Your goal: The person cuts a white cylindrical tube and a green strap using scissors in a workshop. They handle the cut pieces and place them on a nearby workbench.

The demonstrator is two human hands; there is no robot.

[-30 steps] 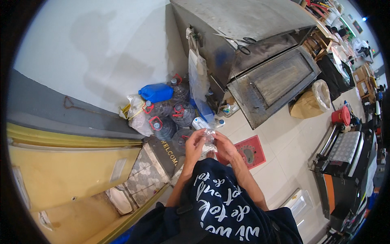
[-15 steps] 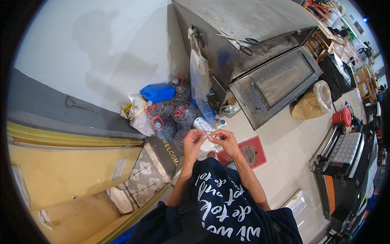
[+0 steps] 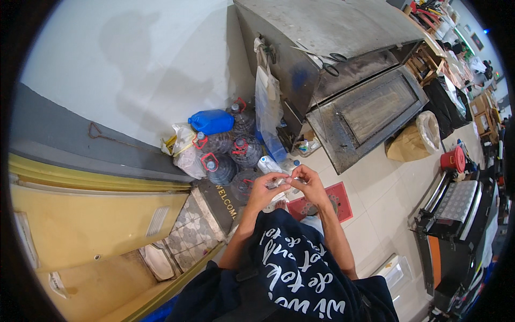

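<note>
My left hand (image 3: pixel 264 189) and my right hand (image 3: pixel 311 187) meet in front of my dark printed shirt (image 3: pixel 289 268), fingers closed on a small piece of crinkled clear plastic (image 3: pixel 279 183), partly covered by them; whether it is a bag or wrapper I cannot tell. Beyond my hands on the floor are large plastic water jugs (image 3: pixel 245 152) with red handles and a blue jerrycan (image 3: pixel 212 122). Below them a red mat (image 3: pixel 339 201) lies on the tiles, partly behind my right arm.
A metal cabinet (image 3: pixel 322 27) has its door (image 3: pixel 365 118) lowered, scissors (image 3: pixel 332 68) on it. Right stand a brown sack (image 3: pixel 407 142), red bucket (image 3: pixel 452 161) and black machine (image 3: pixel 450 231). A yellow door (image 3: pixel 91 225) and dark doormat (image 3: pixel 214 198) are left; bottom right, a clear-lidded object (image 3: pixel 391 271).
My hands have shifted slightly right. My right hand has risen and turned, and the plastic between my fingers has gone from upright and bunched to lying more sideways.
</note>
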